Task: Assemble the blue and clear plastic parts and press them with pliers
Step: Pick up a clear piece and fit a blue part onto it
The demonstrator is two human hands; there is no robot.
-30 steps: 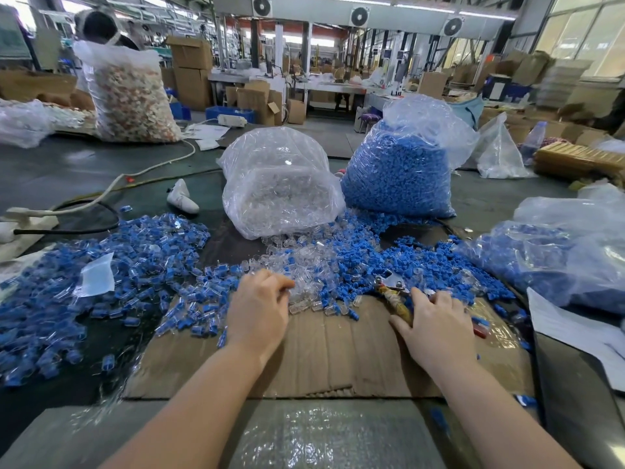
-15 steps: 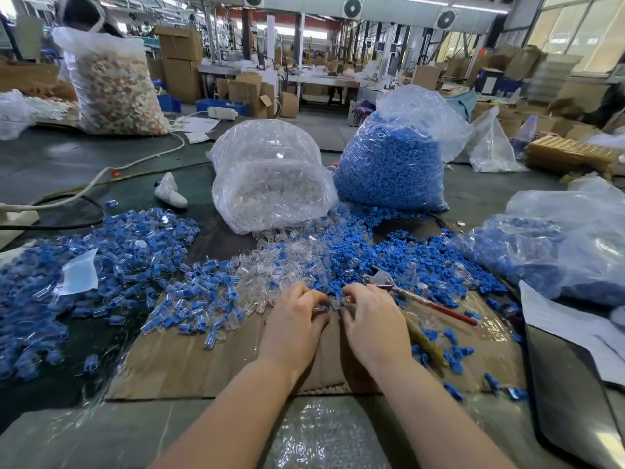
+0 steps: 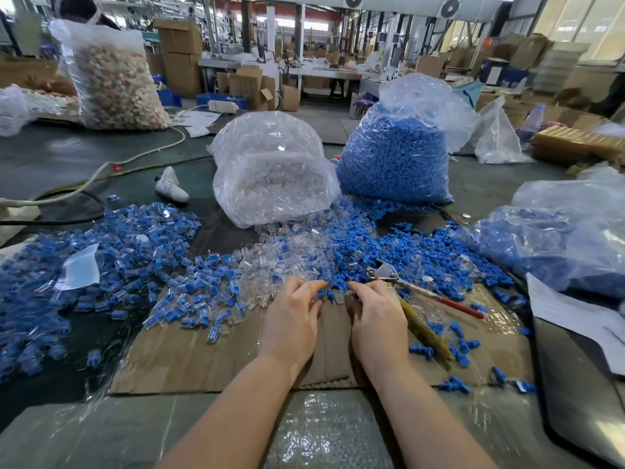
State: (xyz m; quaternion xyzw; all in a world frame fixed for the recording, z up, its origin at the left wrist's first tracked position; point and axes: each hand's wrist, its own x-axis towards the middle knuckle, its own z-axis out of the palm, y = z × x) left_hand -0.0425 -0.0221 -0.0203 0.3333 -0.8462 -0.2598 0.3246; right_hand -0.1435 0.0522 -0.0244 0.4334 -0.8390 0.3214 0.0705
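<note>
1. Left hand (image 3: 292, 319) and right hand (image 3: 378, 319) sit side by side on the cardboard sheet (image 3: 209, 360), fingers curled at the near edge of the loose parts; what each pinches is too small to tell.
2. Blue parts (image 3: 351, 255) and clear parts (image 3: 270, 262) lie mixed just beyond the fingertips.
3. Pliers (image 3: 406, 289) lie beside the right hand, untouched.
4. Two filled bags, clear (image 3: 270, 170) and blue (image 3: 395, 154), stand farther back on the counter (image 3: 50, 157).

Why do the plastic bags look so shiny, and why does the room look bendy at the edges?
In the head view, ceiling lights and windows bounce off the clear bag and the plastic wrap near the bottom, making white glare; the wide lens bends the far pillars and table edges; the left hand and right hand look sharp, while the bottom corners are a bit smeared.
</note>
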